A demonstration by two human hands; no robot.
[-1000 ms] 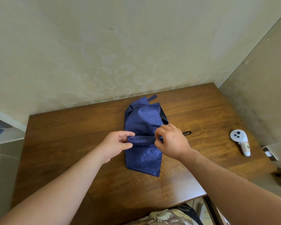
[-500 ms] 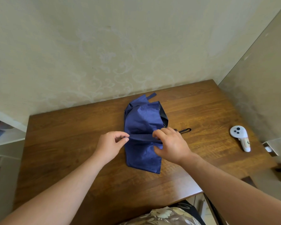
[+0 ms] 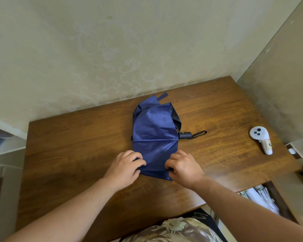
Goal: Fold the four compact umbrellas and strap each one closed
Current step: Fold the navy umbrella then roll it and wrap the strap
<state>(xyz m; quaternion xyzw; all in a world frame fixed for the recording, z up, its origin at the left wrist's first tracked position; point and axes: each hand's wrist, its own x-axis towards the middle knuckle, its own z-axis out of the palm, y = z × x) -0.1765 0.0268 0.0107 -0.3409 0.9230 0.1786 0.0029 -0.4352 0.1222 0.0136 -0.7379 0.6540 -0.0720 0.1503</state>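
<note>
Blue umbrella point(image 3: 154, 137), unstrapped, on worktop point(image 3: 77, 145); left hand point(image 3: 124, 165) and right hand point(image 3: 183, 165) pinched near canopy edges. Advised: gather pleats evenly before strapping.

umbrella point(image 3: 154, 135): navy blue | handle point(image 3: 184, 135): black | table point(image 3: 77, 145): brown woodgrain | controller point(image 3: 260, 139): white

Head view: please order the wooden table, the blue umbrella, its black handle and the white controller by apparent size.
1. wooden table
2. blue umbrella
3. white controller
4. black handle
</note>
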